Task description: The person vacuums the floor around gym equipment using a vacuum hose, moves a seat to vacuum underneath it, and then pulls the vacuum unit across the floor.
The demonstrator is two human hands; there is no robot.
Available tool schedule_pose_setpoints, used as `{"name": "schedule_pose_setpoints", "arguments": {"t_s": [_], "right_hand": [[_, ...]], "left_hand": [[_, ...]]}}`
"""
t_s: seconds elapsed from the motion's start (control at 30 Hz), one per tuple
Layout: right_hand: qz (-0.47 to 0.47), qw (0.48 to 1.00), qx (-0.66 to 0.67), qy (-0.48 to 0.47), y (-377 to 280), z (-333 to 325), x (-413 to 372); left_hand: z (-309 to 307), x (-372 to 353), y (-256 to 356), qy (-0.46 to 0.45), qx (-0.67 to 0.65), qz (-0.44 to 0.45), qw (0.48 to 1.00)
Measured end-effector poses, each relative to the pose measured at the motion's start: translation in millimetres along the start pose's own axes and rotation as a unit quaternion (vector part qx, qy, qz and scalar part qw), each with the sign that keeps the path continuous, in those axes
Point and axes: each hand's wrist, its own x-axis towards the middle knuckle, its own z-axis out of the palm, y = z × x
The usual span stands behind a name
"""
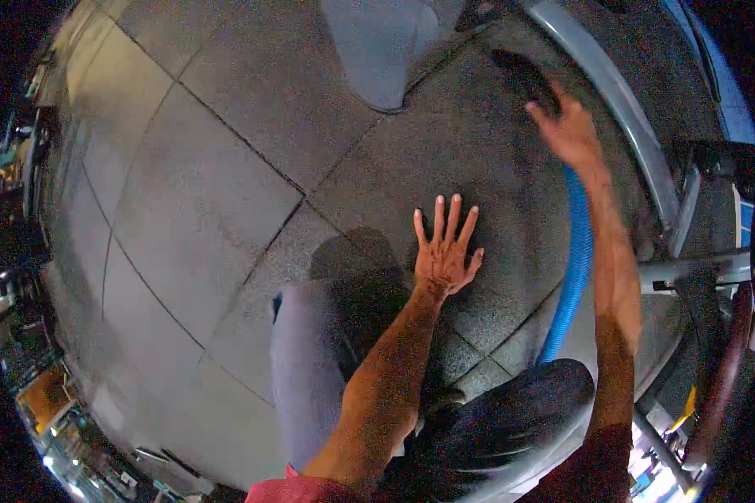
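Observation:
My left hand [446,258] lies flat, palm down, on the grey tiled floor [226,210], fingers spread and holding nothing. Farther forward and to the right, my right hand [572,134], slightly blurred, is closed around a black vacuum nozzle [524,77] whose front end is down near the floor. A ribbed blue hose [572,277] runs from beneath my right wrist back toward my knee. How the hose joins the nozzle is hidden by the hand.
A curved grey metal bar [617,92] runs along the right, beside my right hand, and meets a metal frame [705,268]. A pale grey rounded panel [383,59] stands at the top. My bent knees [512,411] are close below. Shelves with blurred items [46,398] line the left edge.

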Motion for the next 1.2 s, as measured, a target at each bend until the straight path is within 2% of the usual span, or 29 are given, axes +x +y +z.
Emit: {"name": "schedule_pose_setpoints", "arguments": {"t_s": [0.07, 0.13, 0.2, 0.3, 0.4, 0.5, 0.6, 0.7, 0.93, 1.03, 1.13, 1.2], "right_hand": [[-0.002, 0.999, 0.029, -0.02, -42, -1, 1], [0.031, 0.999, 0.023, -0.018, -37, -6, -2], [0.067, 0.998, -0.014, 0.003, -26, 4, 36], [-0.038, 0.998, -0.029, 0.035, 20, 28, 90], [0.067, 0.988, 0.081, -0.115, -39, -16, 66], [0.055, 0.982, 0.128, -0.129, -63, -14, 34], [0.011, 0.983, 0.121, -0.14, -83, -22, 21], [0.021, 0.998, 0.033, -0.056, -66, -21, 36], [0.041, 0.982, 0.111, -0.149, -59, -19, 12], [-0.131, 0.989, 0.065, -0.019, -63, 4, -25], [-0.099, 0.982, 0.147, -0.06, -53, 3, -29], [-0.036, 0.991, 0.122, -0.049, -39, 0, -19]], "left_hand": [[-4, -1, -1, 0.007, 0.004, 0.003, 1.0], [-11, -1, 3, -0.011, 0.009, -0.005, 1.0], [-9, 1, 6, -0.021, 0.009, -0.005, 1.0], [-8, -2, 2, -0.015, 0.011, -0.006, 1.0], [-4, -1, 0, -0.014, 0.02, -0.001, 1.0], [-4, -2, 1, -0.006, 0.011, -0.001, 1.0], [-5, -2, 1, -0.001, 0.009, -0.001, 1.0], [-3, -3, 0, 0.014, 0.004, 0.002, 1.0], [-6, -3, 2, 0.01, 0.019, 0.001, 1.0], [-4, -3, 2, 0.008, 0.041, 0.005, 0.999], [-6, -2, 4, 0.014, 0.043, 0.01, 0.999], [-6, -1, 5, 0.014, 0.047, 0.01, 0.999]]}}
